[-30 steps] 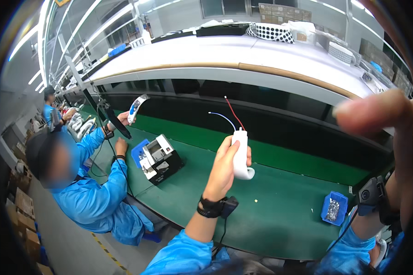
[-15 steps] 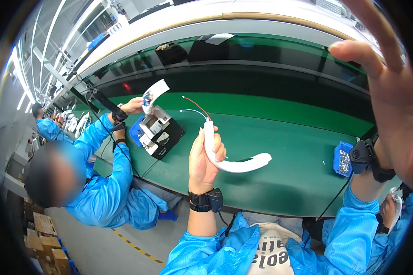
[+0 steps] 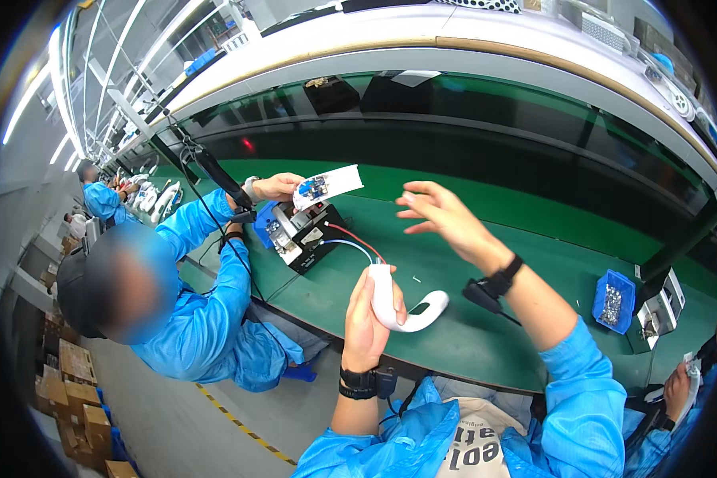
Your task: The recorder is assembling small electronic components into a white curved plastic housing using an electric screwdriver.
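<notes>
My left hand [image 3: 362,331] is wrapped round a white curved, hook-shaped plastic piece [image 3: 383,291], its bent end pointing right. A red wire [image 3: 358,236] and a blue-white wire [image 3: 347,242] come out of its upper end and reach toward the black boxy device [image 3: 315,248]. My right hand [image 3: 454,221] is raised over the bench, empty, with the fingers stretched out toward the left. At the left, a co-worker's hand [image 3: 275,187] holds a white shell [image 3: 338,182] with a blue circuit board showing, above that device.
On the right of the green bench [image 3: 486,319] stands a blue bin [image 3: 616,299] of small metal parts, beside another small device [image 3: 661,312]. A small screw-like part [image 3: 417,279] lies near the white piece. A raised shelf [image 3: 518,60] runs along the back. Another person's hand [image 3: 677,390] is at the far right.
My right hand has come down and left, from the upper right to above the bench. The white piece, in my left hand, is lower and turned. The co-worker's shell has tilted flatter.
</notes>
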`<state>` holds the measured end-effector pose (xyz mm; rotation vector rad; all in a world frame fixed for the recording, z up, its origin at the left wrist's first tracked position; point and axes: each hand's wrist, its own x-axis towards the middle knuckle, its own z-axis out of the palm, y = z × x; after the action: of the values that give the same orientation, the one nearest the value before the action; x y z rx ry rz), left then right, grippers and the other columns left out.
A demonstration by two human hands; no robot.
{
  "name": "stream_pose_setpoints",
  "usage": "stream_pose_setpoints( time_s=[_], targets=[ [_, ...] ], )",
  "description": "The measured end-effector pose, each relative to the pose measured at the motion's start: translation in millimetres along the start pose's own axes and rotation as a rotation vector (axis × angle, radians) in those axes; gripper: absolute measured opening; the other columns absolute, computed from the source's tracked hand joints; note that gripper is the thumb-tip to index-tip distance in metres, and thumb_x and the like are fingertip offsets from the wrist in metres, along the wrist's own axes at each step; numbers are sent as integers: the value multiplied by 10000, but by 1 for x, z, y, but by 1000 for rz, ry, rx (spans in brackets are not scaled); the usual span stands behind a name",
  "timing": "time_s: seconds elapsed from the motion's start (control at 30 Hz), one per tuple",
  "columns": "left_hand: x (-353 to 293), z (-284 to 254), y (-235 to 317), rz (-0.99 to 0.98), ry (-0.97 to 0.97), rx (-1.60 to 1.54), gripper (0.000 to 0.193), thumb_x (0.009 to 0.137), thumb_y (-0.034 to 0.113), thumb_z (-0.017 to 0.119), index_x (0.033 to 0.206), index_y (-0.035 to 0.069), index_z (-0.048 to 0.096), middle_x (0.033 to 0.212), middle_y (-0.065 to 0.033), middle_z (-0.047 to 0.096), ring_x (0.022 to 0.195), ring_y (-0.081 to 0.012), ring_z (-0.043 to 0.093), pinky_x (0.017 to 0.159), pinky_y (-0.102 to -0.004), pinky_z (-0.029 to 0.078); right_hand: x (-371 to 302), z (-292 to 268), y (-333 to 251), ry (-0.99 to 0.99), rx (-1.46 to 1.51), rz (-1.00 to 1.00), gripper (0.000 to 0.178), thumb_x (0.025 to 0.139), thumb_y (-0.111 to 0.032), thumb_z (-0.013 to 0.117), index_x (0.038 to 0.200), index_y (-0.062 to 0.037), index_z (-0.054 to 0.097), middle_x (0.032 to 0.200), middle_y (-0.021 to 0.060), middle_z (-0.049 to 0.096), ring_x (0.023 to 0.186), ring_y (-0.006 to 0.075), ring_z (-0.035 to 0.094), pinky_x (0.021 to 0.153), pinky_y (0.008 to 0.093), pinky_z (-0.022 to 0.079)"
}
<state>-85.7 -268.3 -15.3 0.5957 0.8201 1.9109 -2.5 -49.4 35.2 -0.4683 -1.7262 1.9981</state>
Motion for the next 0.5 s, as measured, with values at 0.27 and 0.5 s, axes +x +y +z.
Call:
stream_pose_setpoints(
  time_s=[0.27,0.5],
  targets=[
    [-30,3,7,74,118,177,394,1172,318,403,1303,-23,551,836,-135,619,710,-240,634,678,-364,535,89,76,29,-20,264,-49,614,1081,-341,663,1527,13,434,1370,175,636,1189,255,694,919,369,627],
    [-34,-4,14,29,57,188,299,1132,261,484,1230,-9,566,840,-135,625,714,-211,610,675,-330,511,74,52,21,43,232,-121,286,1074,-202,664,1156,70,698,1032,150,758,880,188,761,803,316,651]
  ],
)
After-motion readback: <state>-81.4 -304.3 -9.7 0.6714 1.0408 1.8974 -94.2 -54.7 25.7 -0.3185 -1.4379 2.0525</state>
